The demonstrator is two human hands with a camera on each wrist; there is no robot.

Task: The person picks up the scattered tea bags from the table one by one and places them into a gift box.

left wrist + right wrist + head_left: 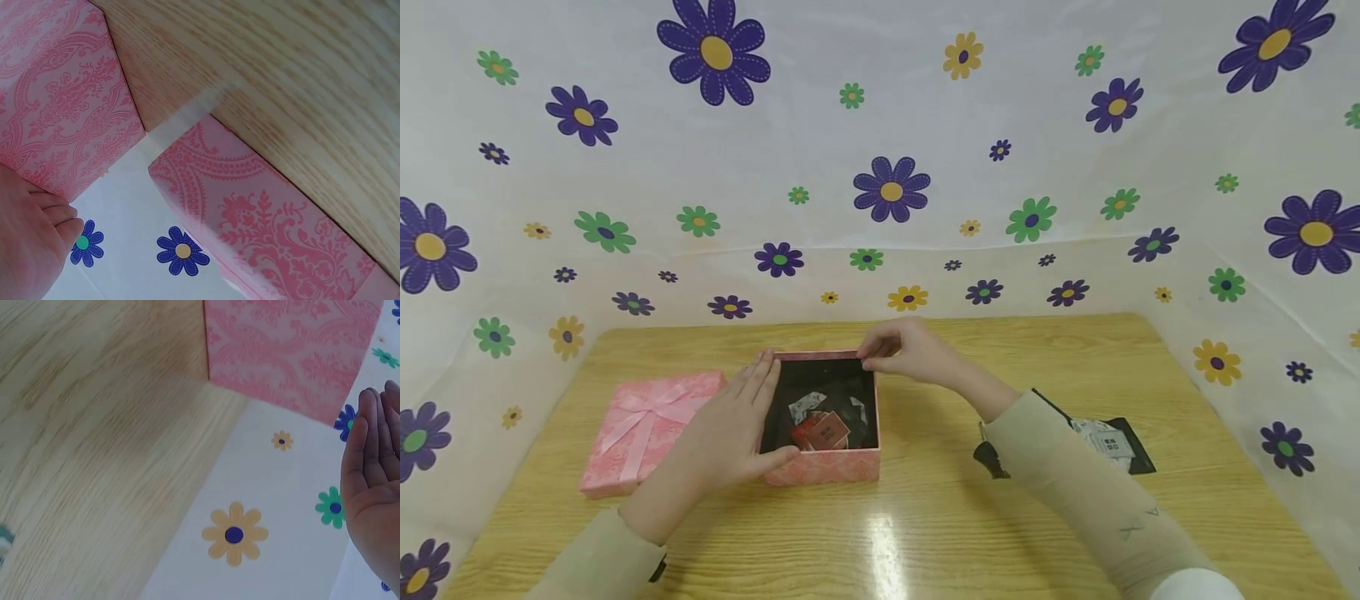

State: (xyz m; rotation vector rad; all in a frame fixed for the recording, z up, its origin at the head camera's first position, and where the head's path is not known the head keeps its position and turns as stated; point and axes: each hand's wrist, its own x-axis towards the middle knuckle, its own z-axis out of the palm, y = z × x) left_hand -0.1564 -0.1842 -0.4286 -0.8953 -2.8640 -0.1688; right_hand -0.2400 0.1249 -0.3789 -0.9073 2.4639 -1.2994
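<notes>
Cardboard box (823, 467): pink, light, stiff; we judge its walls the best grip.
Left hand (730, 425): flat, fingers straight against its left wall.
Right hand (910, 350): pinching its far rim.
Lid (647, 425): left of our left hand.

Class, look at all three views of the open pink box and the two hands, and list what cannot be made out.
- Small packets in the open box, head view: too small to identify.
- Black item on the table, head view: partly hidden by the right sleeve.
- Lid, head view: right part covered by the left hand.
- Right hand: cut off by the frame edge in the right wrist view.
- Box interior: unseen from both wrist views.
</notes>
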